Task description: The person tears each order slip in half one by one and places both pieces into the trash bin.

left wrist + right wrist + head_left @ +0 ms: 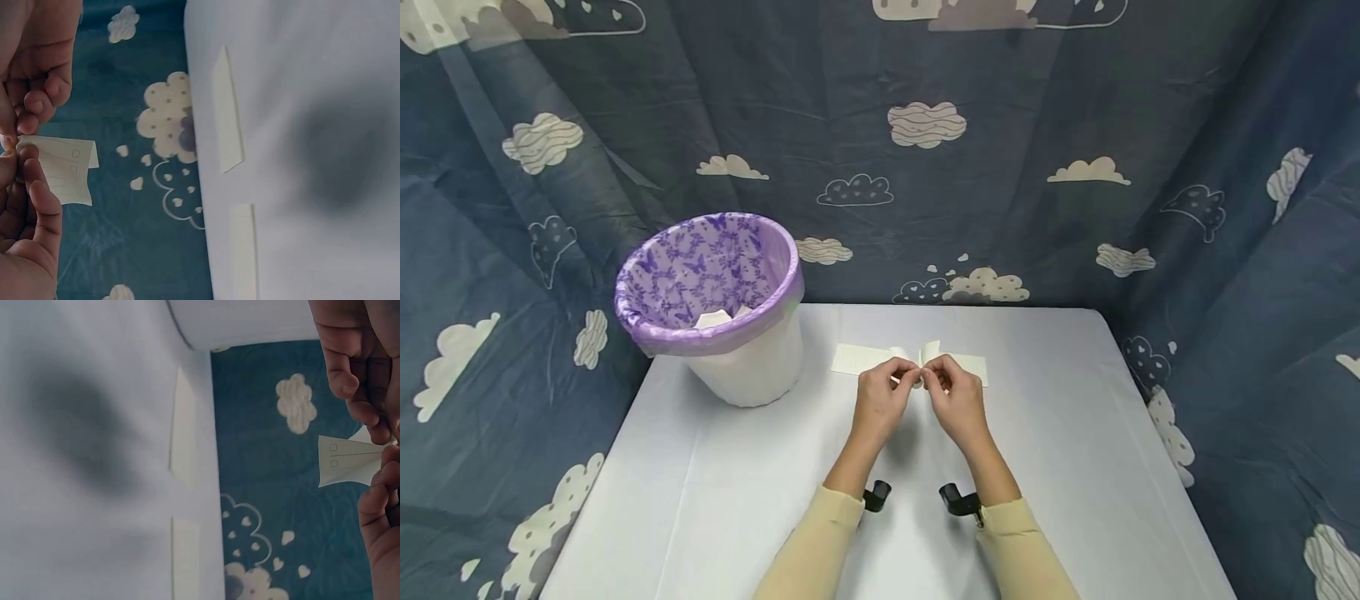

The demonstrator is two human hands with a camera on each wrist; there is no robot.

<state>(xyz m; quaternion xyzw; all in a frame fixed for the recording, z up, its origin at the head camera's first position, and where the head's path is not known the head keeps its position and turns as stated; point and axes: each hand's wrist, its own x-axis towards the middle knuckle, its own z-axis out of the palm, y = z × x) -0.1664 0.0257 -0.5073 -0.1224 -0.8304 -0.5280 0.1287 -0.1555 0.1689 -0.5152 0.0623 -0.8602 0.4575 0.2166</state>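
A slip of cream paper (930, 350) is held up off the table between both hands. My left hand (882, 398) pinches it between thumb and fingertips, and my right hand (957, 400) pinches it close beside, the fingertips nearly meeting. Small printed squares and lines show on the paper (65, 169) in the left wrist view, its far edge folded over. From the right wrist, the same paper (344, 461) fans outward from the fingertips. Behind the hands, a left paper strip (852, 358) and a right paper strip (977, 367) lie flat. The pinched part is hidden by the fingers.
A white bin (752, 367) with a purple butterfly-print liner stands at the table's back left, white paper pieces (713, 318) inside. A white cloth covers the table (1075, 467). Dark blue cloud-patterned curtain (1000, 192) hangs behind and at both sides.
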